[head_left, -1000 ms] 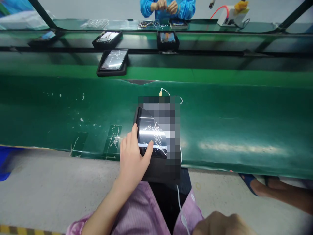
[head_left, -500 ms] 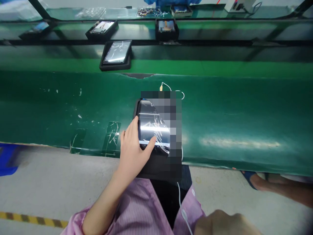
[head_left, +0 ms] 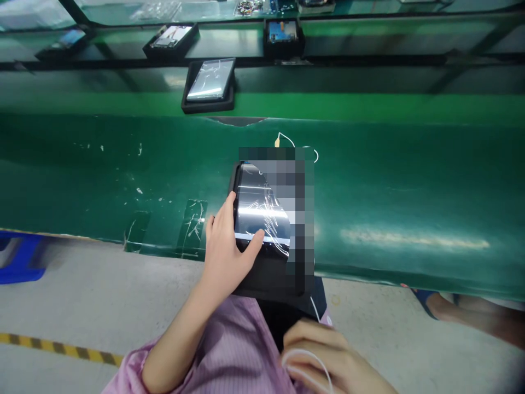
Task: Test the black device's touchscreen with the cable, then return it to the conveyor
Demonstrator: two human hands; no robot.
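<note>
A tablet [head_left: 258, 210] with a glossy, film-covered screen lies in a black tray [head_left: 258, 276] at the front edge of the green bench; its right part is blurred out by blocks. My left hand [head_left: 227, 249] grips the tablet's left side, thumb over the lower screen and fingers along the edge. Low in the view, above my lap, my right hand [head_left: 324, 350] is closed round a white cable [head_left: 314, 355], which loops out from its fingers. Another stretch of white cord with a yellowish end [head_left: 277, 142] lies just beyond the tablet.
A second tablet [head_left: 211, 79] sits in a black tray farther back. Several more trayed devices, including one with exposed parts [head_left: 283, 32], stand behind it. A blue stool [head_left: 22, 260] is at lower left, and another person's foot [head_left: 435, 303] shows at right.
My right hand has come up and leftward into view, and the white cable now loops from its fingers. My left hand stays on the tablet. The whole view has shifted slightly.
</note>
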